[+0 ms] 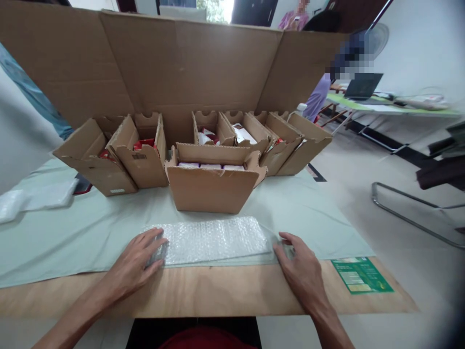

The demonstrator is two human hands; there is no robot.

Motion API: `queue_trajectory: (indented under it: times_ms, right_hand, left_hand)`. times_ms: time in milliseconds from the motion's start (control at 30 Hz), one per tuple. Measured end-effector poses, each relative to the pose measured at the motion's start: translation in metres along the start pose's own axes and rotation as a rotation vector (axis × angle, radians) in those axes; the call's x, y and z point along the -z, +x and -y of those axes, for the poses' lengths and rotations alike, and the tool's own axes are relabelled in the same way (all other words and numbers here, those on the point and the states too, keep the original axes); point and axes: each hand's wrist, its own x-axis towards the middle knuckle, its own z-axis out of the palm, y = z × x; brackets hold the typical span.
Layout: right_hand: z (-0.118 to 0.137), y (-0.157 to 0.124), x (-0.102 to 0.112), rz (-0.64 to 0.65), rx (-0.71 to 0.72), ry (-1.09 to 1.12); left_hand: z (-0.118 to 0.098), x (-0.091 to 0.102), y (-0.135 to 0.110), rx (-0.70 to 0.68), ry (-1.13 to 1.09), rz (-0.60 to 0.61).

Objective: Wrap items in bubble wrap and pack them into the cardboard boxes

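Observation:
A folded sheet of bubble wrap [212, 240] lies flat on the pale green cloth [72, 232] near the table's front edge. My left hand [136, 264] rests on its left end, fingers stretched out over the wrap. My right hand [300, 269] lies at its right end, fingers spread and touching the wrap's edge. Just behind the wrap stands an open cardboard box [214, 182] with white and purple packs inside.
Several open small boxes [123, 155] with red and white goods stand in a row before a tall cardboard sheet [174, 63]. A green card [361, 275] lies at the right on the wooden tabletop [203, 291]. People sit at a far desk with a laptop [363, 86].

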Motion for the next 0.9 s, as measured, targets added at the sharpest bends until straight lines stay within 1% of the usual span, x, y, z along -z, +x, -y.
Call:
queue_trajectory:
  times_ms: [67,133,167,233,300,367,400,433,500,567,633,700,733,800,833,900]
  right_hand:
    - [0.002,0.000,0.004,-0.054,0.087,-0.007]
    - [0.022,0.003,0.003,-0.051,0.219,0.031]
    - [0.037,0.004,0.000,-0.015,0.287,0.054]
    - [0.072,0.008,-0.011,0.122,0.412,0.085]
    - [0.102,0.012,-0.026,0.316,0.517,0.089]
    - [0.117,0.014,-0.039,0.490,0.583,0.084]
    - [0.118,0.015,-0.043,0.547,0.597,0.080]
    - [0.114,0.015,-0.046,0.576,0.598,0.074]
    - [0.094,0.015,-0.044,0.567,0.575,0.042]
    - [0.064,0.014,-0.037,0.495,0.551,-0.011]
    - [0.032,0.013,-0.027,0.403,0.536,-0.070]
    - [0.010,0.011,-0.018,0.304,0.509,-0.123]
    - [0.005,0.011,-0.014,0.258,0.485,-0.143]
    - [0.005,0.013,-0.008,0.194,0.437,-0.163]
    - [0.010,0.016,-0.008,0.183,0.427,-0.158]
    - [0.026,0.022,-0.011,0.218,0.446,-0.127]
  left_hand:
    - [-0.004,0.003,0.009,0.021,-0.001,-0.038]
    - [-0.015,0.003,0.024,0.036,-0.013,-0.065]
    - [-0.022,0.002,0.033,0.030,-0.023,-0.069]
    - [-0.040,-0.005,0.051,-0.014,-0.045,-0.049]
    - [-0.055,-0.015,0.065,-0.066,-0.055,0.006]
    - [-0.063,-0.025,0.069,-0.103,-0.044,0.076]
    - [-0.062,-0.029,0.068,-0.119,-0.025,0.103]
    - [-0.059,-0.032,0.064,-0.134,0.002,0.117]
    - [-0.043,-0.034,0.049,-0.150,0.075,0.109]
    - [-0.021,-0.033,0.030,-0.131,0.154,0.074]
    - [-0.001,-0.029,0.013,-0.080,0.222,0.027]
    - [0.010,-0.025,0.003,-0.021,0.259,-0.017]
    - [0.010,-0.022,0.002,0.004,0.260,-0.036]
    - [0.001,-0.014,0.009,0.035,0.225,-0.059]
    - [-0.006,-0.011,0.015,0.039,0.195,-0.059]
    - [-0.019,-0.008,0.030,0.020,0.133,-0.018]
